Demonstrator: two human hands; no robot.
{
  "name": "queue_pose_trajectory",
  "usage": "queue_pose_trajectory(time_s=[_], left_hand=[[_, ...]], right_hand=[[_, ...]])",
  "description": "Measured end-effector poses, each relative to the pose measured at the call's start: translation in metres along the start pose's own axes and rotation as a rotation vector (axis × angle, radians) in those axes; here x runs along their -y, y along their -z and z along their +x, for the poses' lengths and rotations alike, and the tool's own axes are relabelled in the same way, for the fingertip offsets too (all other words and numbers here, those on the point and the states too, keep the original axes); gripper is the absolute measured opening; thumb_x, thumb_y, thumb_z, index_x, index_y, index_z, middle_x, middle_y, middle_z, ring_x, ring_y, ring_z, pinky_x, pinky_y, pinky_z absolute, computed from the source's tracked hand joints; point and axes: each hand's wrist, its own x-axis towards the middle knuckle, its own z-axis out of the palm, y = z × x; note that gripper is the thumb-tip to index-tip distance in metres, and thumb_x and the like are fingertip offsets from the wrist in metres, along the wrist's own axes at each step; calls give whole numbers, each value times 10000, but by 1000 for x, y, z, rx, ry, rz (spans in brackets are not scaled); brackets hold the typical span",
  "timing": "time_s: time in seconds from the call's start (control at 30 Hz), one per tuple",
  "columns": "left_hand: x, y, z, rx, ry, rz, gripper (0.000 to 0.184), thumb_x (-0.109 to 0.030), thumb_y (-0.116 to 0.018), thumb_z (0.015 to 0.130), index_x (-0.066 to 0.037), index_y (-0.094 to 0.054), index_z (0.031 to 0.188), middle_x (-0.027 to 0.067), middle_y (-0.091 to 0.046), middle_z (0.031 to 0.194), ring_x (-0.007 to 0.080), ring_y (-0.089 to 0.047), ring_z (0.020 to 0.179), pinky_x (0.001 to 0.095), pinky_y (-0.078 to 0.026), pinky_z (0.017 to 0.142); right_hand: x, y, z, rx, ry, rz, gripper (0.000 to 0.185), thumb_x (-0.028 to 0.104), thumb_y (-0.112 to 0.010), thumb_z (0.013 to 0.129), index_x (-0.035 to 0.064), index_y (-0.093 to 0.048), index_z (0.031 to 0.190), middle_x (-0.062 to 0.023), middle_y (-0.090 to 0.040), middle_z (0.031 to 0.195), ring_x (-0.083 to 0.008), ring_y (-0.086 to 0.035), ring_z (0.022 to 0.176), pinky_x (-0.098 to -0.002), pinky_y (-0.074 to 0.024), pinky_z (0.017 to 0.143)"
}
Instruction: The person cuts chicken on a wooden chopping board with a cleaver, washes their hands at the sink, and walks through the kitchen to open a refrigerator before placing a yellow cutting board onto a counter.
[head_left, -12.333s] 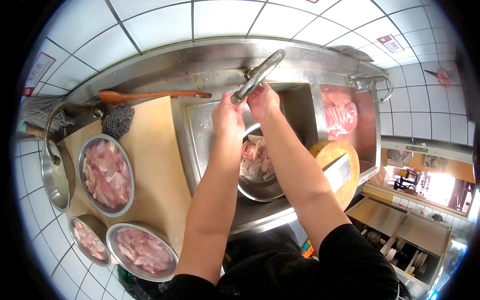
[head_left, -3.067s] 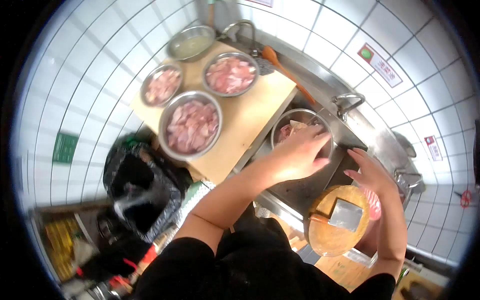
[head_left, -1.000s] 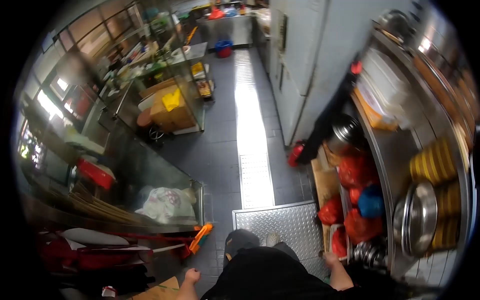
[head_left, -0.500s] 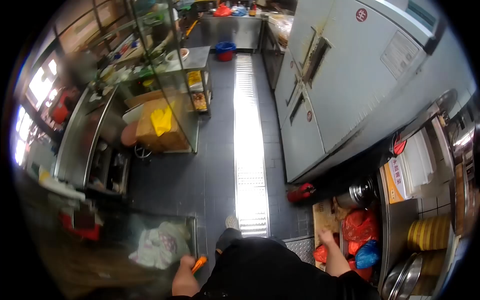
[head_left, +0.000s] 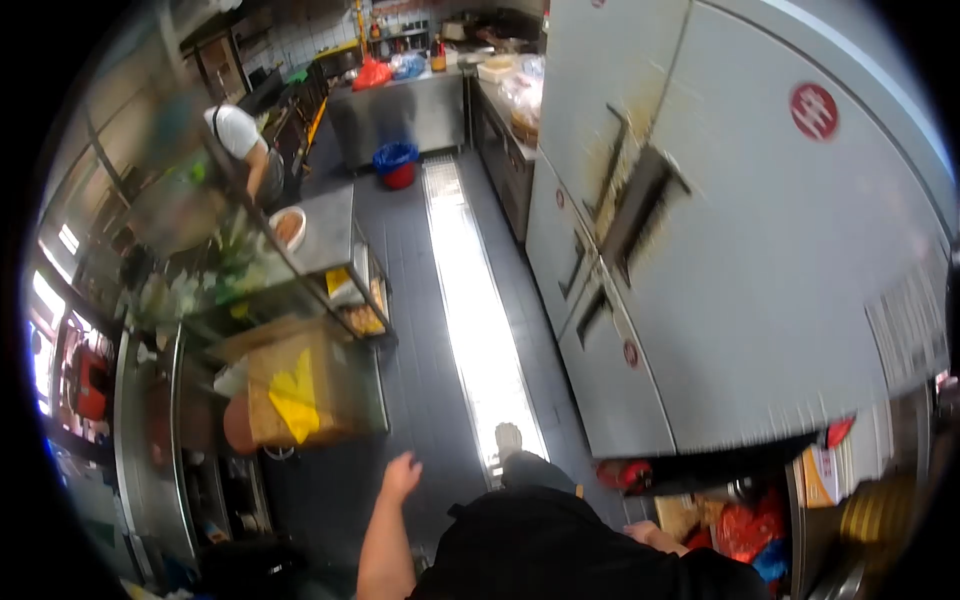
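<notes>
Well, left hand [head_left: 402, 477] and right hand [head_left: 655, 537] (fingers too unclear to tell) hang low in frame; carton [head_left: 332, 388], left of centre, bears yellow cloth [head_left: 294, 393], long axis roughly vertical, tip downward

There's the big grey refrigerator [head_left: 780, 240], a round red sticker [head_left: 814, 110] up high, towering on the right! A bright metal grate [head_left: 465, 270] runs down the dark floor [head_left: 410, 330]. Beyond, a red bucket [head_left: 400, 178] lined in blue sits before the far steel bench [head_left: 395, 125], a co-worker [head_left: 237, 135] in white off to its left, a white bowl [head_left: 301, 238] on the nearer bench [head_left: 328, 225].
</notes>
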Motion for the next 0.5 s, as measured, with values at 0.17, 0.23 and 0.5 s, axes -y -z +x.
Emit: queue_pose_trajectory(time_s=[0.17,0.23,0.5], left_hand=[[8,22,26,-87,282,-142,401,-282,-697,852,-15,-677,1151,221,-703,1080,370,-672,1036,416,-529,913],[8,45,39,-97,388,-116,395,-269,-701,852,-11,-679,1150,216,-707,1074,355,-680,1028,408,-532,909],[-32,168,224,-225,406,-136,373,-217,-688,850,-3,-673,1156,213,-707,1051,362,-679,1004,412,-533,899]], right_hand=[[280,67,59,13,485,-603,357,364,-595,923,57,-684,1080,-141,-708,990,-360,-674,952,-451,-521,845],[418,94,41,-162,460,-371,494,453,-600,914,49,-696,1182,-183,-717,1085,-364,-667,1041,-418,-516,914],[773,161,28,-238,870,-22,442,365,-694,899,4,-694,1154,-150,-740,1031,-227,-698,959,-346,-538,848]])
